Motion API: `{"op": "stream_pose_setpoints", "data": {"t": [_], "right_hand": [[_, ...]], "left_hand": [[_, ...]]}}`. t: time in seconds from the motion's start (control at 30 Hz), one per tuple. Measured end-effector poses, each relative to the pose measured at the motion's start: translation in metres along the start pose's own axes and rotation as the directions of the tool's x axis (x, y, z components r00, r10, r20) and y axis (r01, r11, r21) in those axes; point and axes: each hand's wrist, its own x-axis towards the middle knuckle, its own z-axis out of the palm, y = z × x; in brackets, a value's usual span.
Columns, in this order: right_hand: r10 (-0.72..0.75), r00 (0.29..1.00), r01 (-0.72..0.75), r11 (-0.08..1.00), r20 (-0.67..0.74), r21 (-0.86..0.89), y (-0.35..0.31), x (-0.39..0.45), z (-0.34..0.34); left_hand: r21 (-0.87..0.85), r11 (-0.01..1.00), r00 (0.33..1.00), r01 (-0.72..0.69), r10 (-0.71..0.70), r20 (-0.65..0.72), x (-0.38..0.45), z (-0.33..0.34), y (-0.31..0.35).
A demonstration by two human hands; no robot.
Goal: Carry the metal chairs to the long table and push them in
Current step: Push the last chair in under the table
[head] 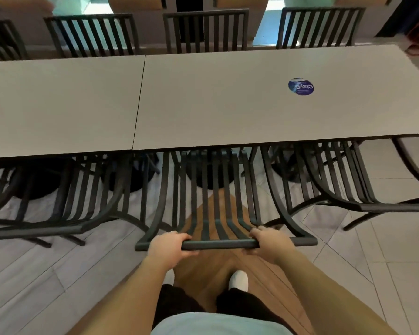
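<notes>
A black slatted metal chair (218, 204) stands straight in front of me, its seat partly under the near edge of the long grey table (228, 112). My left hand (166, 245) grips the left part of the chair's top rail. My right hand (269, 240) grips the same rail further right. The front of the seat is hidden beneath the tabletop.
Matching metal chairs stand pushed in on the left (65, 204) and right (344, 180) of mine, close on both sides. Three more chairs (206, 30) line the table's far side. A round blue sticker (301, 86) lies on the tabletop. The floor is pale tile with a wooden strip.
</notes>
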Motion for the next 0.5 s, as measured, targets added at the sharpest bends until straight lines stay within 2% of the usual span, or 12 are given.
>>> {"op": "stream_pose_setpoints", "data": {"t": [0.2,0.5], "right_hand": [[-0.077,0.997,0.078,0.993,0.012,-0.088,0.014,0.014,0.002],[-0.087,0.996,0.084,0.992,-0.024,-0.090,0.032,0.047,-0.023]], "left_hand": [[0.107,0.991,0.997,0.077,-0.076,-0.009,0.009,0.007,0.008],[0.062,0.995,0.995,0.084,-0.081,-0.049,0.039,-0.012,0.021]]}}
